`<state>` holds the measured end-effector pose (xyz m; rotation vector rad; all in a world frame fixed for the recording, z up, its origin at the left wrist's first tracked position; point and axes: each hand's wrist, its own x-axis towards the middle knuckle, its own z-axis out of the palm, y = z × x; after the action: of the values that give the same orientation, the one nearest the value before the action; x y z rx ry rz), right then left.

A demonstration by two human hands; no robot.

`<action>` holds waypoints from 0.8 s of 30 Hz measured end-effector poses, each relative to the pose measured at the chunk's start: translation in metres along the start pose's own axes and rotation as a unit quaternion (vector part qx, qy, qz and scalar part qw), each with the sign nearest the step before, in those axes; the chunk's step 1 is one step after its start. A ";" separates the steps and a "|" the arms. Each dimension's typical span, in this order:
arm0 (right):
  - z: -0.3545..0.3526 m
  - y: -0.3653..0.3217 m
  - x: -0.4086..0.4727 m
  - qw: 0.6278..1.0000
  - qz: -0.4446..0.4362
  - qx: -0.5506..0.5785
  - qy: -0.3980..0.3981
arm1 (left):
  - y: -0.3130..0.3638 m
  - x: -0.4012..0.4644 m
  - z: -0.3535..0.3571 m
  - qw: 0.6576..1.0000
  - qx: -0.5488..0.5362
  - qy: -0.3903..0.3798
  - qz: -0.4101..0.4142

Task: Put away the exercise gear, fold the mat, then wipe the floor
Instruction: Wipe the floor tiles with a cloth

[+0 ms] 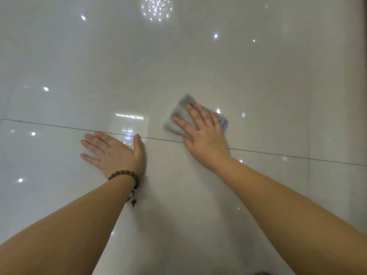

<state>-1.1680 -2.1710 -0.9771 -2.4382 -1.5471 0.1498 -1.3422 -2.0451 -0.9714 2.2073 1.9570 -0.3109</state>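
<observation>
On the glossy pale tiled floor (198, 62), seen from the head camera, both bare forearms reach forward and both hands lie flat on the tiles. One dark grout line (59, 127) crosses the view from the left edge toward the lower right and serves as the landmark. Right hand (204, 133): palm down, fingers straight and slightly spread, pressing a folded grey cloth (178, 120) against the floor; the fingers lie on top of the cloth rather than curling round it. The cloth sits just beyond the grout line, on its far side, its near corner almost touching the line; a light blue edge (224, 123) shows at the cloth's right side, past the little finger. The cloth's outline is blurred. Left hand (114, 151): palm down, fingers straight and fanned apart, holding nothing, resting on the tile on the near side of the grout line, with the thumb tip reaching up to the line. A bracelet of dark brown beads (125, 175) circles the left wrist, with a short cord and bead hanging below it. Bright ceiling lights are mirrored as white spots across the tiles, a dense cluster (156, 7) lying far beyond the line at the top of the view.
</observation>
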 end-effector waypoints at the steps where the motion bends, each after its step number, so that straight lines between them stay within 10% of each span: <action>1: -0.007 0.037 -0.018 0.998 0.062 -0.018 0.016 | 0.000 0.000 0.000 1.000 0.003 0.002 0.001; 5: -0.053 0.147 -0.092 0.931 0.358 -0.045 0.052 | 0.000 0.000 0.002 1.000 0.005 0.000 0.003; 9: -0.038 0.103 -0.061 0.830 0.547 -0.029 0.100 | 0.000 0.001 0.002 1.000 0.003 -0.005 0.002; 13: 0.017 -0.056 -0.022 0.980 0.181 -0.048 0.067 | -0.002 0.002 0.005 1.000 -0.008 0.002 0.007; 17: 0.003 -0.040 -0.048 0.999 0.030 -0.018 0.010 | -0.001 0.002 0.005 1.000 -0.016 0.006 0.005; 20: -0.027 0.070 -0.113 0.963 0.260 -0.059 0.040 | -0.001 0.002 0.004 1.000 -0.009 0.003 0.002; 24: -0.047 0.089 -0.144 0.774 0.623 -0.002 0.117 | -0.001 0.002 0.004 1.000 -0.009 -0.003 -0.003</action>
<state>-1.1418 -2.3445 -0.9623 -2.8686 0.3630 0.0541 -1.3430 -2.0445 -0.9756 2.1888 1.9560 -0.2995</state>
